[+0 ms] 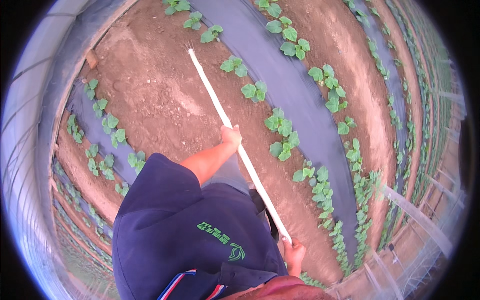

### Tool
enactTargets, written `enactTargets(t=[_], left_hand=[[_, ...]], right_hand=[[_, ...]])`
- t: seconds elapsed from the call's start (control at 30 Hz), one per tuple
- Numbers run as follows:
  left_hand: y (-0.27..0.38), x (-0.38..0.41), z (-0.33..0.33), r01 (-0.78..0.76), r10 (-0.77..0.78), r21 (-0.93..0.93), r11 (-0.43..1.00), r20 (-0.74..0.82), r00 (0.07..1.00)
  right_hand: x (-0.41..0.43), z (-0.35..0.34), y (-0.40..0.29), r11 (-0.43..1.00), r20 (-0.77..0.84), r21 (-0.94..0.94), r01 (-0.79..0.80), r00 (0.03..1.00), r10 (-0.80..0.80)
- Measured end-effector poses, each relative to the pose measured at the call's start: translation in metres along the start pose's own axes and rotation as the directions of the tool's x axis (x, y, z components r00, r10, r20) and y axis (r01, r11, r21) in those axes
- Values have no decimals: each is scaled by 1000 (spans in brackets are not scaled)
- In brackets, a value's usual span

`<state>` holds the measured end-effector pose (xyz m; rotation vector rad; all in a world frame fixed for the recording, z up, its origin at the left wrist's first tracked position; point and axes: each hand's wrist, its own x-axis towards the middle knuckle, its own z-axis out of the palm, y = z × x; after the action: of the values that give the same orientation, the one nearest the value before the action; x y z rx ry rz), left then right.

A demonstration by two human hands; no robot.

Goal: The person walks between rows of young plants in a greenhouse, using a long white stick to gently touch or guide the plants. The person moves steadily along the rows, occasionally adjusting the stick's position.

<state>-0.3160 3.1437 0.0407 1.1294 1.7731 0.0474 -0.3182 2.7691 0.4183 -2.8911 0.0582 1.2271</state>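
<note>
A long white pole [213, 90] slants across the view, from the bare soil ahead back to my right side. My left hand [231, 137] is wrapped around its middle. Close to my right hip, my right hand [294, 252] grips its near end. Several thin prongs [188, 45] fan out at the pole's far tip, low over or touching the soil; which of these I cannot tell. Just right of that tip grows a young cucumber-like plant [212, 33]. The tip lies over the brown soil path [150, 86] beside the planted bed.
Dark plastic mulch film [277, 63] covers the bed to the right, with leafy seedlings [284, 123] along both edges. Another film-covered bed [123, 153] lies left. A brick [92, 59] sits by the greenhouse's plastic wall [33, 86]. Further rows curve away right.
</note>
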Motion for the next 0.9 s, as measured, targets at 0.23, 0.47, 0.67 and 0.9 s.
enactTargets(t=[0.23, 0.47, 0.67, 0.9], left_hand=[[69, 142, -40, -24, 39, -238, 971, 55, 998], [107, 97, -44, 13, 11, -315, 949, 75, 997], [27, -8, -8, 18, -9, -92, 996, 91, 996], [4, 6, 14, 133, -74, -278, 951, 213, 974]], right_hand=[[76, 32, -110, 935, -46, -133, 330, 940, -338], [62, 20, -192, 948, 96, 57, 312, 944, -316], [15, 3, -75, 987, 79, 49, 156, 984, -160], [34, 1, -42, 982, 22, -2, 186, 982, -186]])
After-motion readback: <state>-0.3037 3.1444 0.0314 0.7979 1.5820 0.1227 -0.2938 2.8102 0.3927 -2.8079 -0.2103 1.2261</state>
